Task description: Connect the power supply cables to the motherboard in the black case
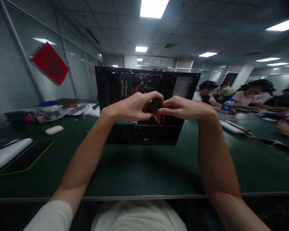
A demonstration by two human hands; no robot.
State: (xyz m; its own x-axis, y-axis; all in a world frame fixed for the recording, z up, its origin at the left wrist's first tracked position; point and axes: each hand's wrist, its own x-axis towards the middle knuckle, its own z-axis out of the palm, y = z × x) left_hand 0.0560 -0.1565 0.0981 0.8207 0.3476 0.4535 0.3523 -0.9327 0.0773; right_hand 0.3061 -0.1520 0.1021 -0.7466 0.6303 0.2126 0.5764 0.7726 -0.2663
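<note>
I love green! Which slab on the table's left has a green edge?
The dark slab; its edge is yellow-green, while the white slab beside it shows no green.

Cream shirt (137, 218), short sleeve (51, 215), bare fingers (155, 95)

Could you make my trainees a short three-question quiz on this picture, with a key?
1. True or false: the left hand and right hand are both at the cable bundle.
2. Seen from the person's seat, where is the green-edged dark slab relative to the open computer case? A: left. B: right. C: on top.
3. Fill in: the diamond-shaped sign on the glass partition is ____.

Key: 1 true; 2 A; 3 red.
</note>
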